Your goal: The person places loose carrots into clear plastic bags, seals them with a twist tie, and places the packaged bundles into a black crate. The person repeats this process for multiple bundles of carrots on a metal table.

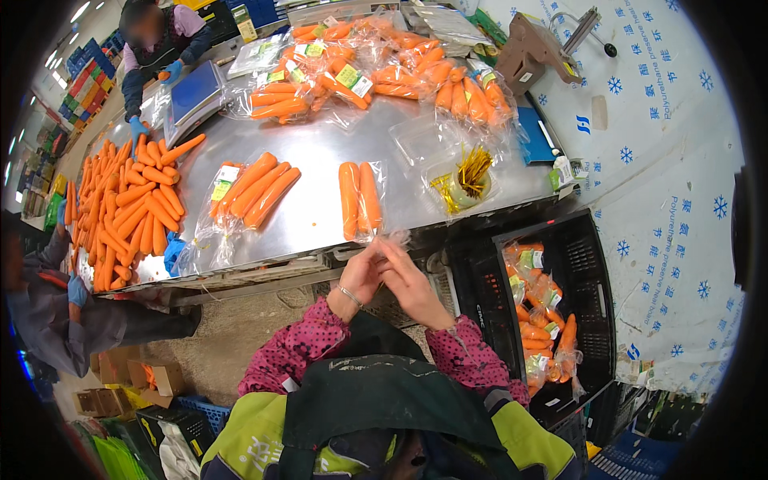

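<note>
A clear plastic bag of carrots (360, 198) lies on the metal table (324, 138), its neck at the near edge. My left hand (360, 271) and my right hand (413, 281) meet at that neck, fingers closed on the gathered plastic. To the left lie more bagged carrots (255, 189) with a green and white label. Gold twist ties (474, 171) stand in a small cup at the right. A large heap of labelled carrot bags (354, 66) covers the far side of the table. Loose carrots (129, 210) are piled at its left end.
A black plastic crate (591, 288) with bagged carrots stands at my right. A scale (195, 99) is at the far left. One co-worker (159, 48) in blue gloves reaches to the loose carrots; another person (66, 312) stands at the left. Cardboard boxes (159, 378) sit on the floor.
</note>
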`<action>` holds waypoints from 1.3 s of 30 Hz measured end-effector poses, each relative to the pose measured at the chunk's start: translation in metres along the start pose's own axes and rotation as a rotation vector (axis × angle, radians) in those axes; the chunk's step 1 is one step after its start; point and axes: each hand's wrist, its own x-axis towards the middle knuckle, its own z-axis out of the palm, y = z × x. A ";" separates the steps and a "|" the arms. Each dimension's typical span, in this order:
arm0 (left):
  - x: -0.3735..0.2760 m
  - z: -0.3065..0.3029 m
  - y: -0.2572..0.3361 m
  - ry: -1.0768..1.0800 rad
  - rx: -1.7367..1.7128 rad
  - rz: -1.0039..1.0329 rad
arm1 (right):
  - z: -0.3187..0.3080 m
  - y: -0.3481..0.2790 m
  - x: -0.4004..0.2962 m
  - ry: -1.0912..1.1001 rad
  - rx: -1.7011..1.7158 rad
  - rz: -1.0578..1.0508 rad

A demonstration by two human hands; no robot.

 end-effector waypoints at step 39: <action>-0.032 -0.040 -0.016 0.342 0.112 0.169 | 0.038 0.067 0.026 0.288 0.307 0.574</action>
